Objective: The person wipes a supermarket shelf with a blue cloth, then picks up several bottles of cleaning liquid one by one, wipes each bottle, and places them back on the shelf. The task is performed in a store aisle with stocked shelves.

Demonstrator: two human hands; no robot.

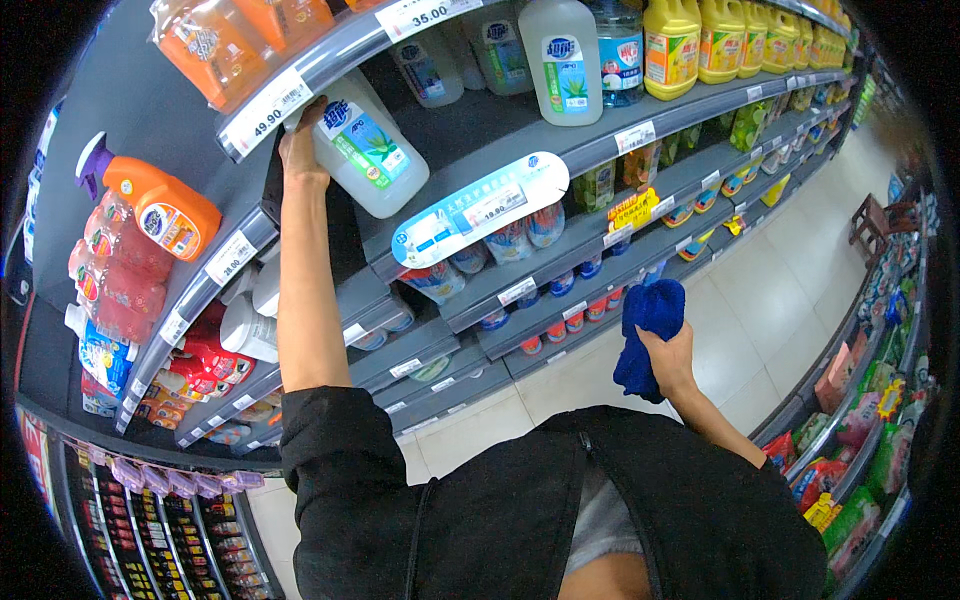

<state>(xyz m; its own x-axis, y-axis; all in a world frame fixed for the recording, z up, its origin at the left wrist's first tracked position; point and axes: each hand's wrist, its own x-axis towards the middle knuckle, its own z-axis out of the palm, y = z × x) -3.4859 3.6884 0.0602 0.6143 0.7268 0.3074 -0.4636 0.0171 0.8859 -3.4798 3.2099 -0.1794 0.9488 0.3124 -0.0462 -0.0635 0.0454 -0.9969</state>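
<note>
My left hand (304,146) reaches up to the shelf and grips a large translucent bottle of detergent (375,154) near its top. The bottle leans over, its labelled front towards me, above a shelf board (480,161). Part of my fingers is hidden behind the bottle and the upper shelf's edge. Lower down on the right, my right hand (667,356) holds a bunched dark blue cloth (651,330) over the aisle. A similar detergent bottle (562,67) stands upright on the shelf, with more behind in shadow.
Yellow jugs (673,49) line the shelf to the right. A white rounded price sign (480,210) juts from the shelf edge. At left stands an orange spray bottle (169,202). Tiled floor (742,330) runs between shelves, with a wooden stool (870,225) farther along.
</note>
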